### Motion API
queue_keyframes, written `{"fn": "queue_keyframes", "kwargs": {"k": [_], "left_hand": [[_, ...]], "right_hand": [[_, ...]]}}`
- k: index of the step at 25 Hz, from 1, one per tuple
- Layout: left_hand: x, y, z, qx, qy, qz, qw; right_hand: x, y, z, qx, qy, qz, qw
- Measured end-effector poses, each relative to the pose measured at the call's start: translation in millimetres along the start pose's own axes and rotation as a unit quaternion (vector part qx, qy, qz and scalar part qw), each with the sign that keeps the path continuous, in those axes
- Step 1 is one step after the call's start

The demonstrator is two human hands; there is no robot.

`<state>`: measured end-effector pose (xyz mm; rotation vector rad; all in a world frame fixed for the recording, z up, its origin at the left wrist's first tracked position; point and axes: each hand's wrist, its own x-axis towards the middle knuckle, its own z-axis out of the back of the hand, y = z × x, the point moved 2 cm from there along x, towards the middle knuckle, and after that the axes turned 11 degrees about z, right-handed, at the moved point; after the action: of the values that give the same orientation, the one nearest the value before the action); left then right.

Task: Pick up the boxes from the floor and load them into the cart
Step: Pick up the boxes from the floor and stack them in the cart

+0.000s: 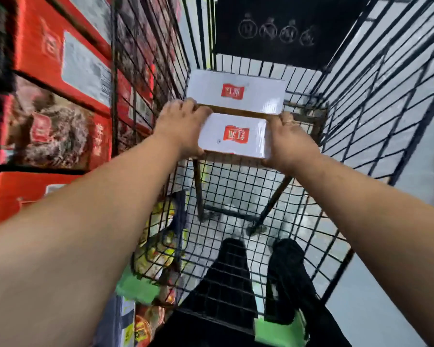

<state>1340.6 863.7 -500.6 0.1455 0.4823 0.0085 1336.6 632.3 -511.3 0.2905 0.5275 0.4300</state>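
two hands [183, 126] [290, 144] flanking the white box [233, 136]

- A black wire cart [376, 101] with tall mesh sides and a grid floor carries the load.
- A white box with a red label [236, 92] lies flat on the cart's floor, at the far end by the front wall.
- A second white box [233, 135] sits just on the near side of the first; whether it rests on the cart's floor cannot be told.
- The near part of the cart's grid floor [238, 186] shows grey ground through it.
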Motion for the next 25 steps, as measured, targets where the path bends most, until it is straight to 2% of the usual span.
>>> {"fn": "queue_keyframes", "kwargs": {"k": [8,13,18,25], "left_hand": [[36.8,6.5,-33.2,-0.023,-0.016,0.029,0.999],[29.1,3.1,-45.9,-0.053,-0.030,0.043,0.997],[15.7,-9.7,-26.7,-0.048,-0.001,0.055,0.997],[-30.2,-41.3,45.6,-0.065,-0.052,-0.016,0.996]], "right_hand": [[40.2,-11.8,-42.9,0.005,-0.086,-0.007,0.996],[35.5,-10.3,-55.0,-0.025,-0.081,-0.029,0.996],[21.0,-1.9,-36.5,-0.007,-0.019,-0.022,1.000],[-42.0,21.2,36.2,0.035,-0.065,-0.036,0.997]]}}
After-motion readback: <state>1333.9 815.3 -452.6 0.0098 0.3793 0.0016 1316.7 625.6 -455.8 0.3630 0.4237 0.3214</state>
